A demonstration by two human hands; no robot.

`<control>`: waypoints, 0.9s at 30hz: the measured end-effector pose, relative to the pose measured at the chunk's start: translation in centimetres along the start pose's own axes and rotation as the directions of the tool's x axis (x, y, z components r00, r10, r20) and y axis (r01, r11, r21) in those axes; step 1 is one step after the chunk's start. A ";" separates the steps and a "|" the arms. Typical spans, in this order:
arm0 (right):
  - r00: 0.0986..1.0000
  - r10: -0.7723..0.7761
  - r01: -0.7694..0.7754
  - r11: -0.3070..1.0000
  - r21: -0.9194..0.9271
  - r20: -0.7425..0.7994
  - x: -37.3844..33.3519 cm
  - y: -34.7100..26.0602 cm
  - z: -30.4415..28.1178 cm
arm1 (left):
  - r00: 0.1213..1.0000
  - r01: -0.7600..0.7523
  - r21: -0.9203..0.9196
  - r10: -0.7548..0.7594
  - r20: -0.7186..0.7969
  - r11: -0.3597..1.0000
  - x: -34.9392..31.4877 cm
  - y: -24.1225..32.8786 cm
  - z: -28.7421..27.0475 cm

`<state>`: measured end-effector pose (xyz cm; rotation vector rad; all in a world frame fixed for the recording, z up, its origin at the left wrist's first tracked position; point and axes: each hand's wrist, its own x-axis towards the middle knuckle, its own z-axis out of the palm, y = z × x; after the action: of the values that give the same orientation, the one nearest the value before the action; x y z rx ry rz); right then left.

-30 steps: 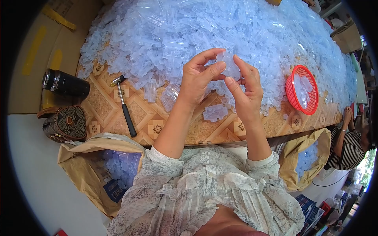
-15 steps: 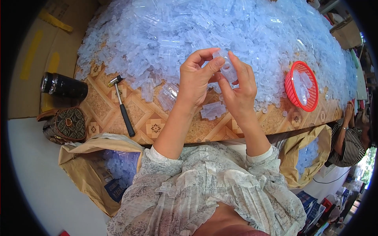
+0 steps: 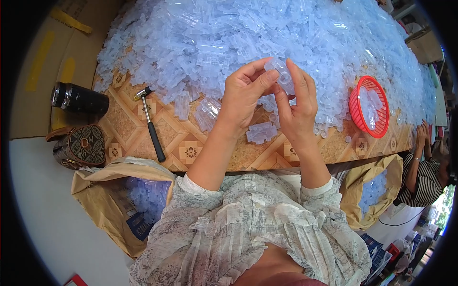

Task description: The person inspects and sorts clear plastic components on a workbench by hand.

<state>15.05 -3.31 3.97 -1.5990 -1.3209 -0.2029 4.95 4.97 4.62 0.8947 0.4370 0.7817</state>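
Both hands are raised over the near edge of a large heap of clear plastic pieces (image 3: 267, 28). Between them is a small clear plastic part (image 3: 281, 71) with a round, ring-like opening. My left hand (image 3: 248, 88) pinches it between thumb and fingers from the left. From the other side, my right hand (image 3: 299, 102) grips it with thumb and forefinger. Fingers cover part of its shape. Below the hands, a loose clear moulded piece (image 3: 262, 133) lies on the patterned tabletop (image 3: 191, 151). Further left rests a larger clear piece (image 3: 208, 113).
A small hammer (image 3: 150, 125) lies left, near a black flask (image 3: 81, 99) and a patterned pouch (image 3: 81, 147). A red basket (image 3: 352, 106) holding clear pieces stands right. Paper sacks (image 3: 98, 190) (image 3: 347, 209) of plastic flank me. Another person (image 3: 422, 178) is at far right.
The clear part and both hands have shifted slightly right in the picture. The part has turned a little between the fingers, and the whole view has moved slightly.
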 end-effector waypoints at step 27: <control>0.997 -0.074 0.077 0.992 0.095 -0.035 0.4 -0.8 -1.5 | 0.978 -0.146 0.138 0.121 0.172 0.980 -1.1 0.7 -0.2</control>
<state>15.27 -4.25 5.42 -1.4609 -1.3488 -0.2068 3.78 4.49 5.12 1.1295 0.2965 0.7991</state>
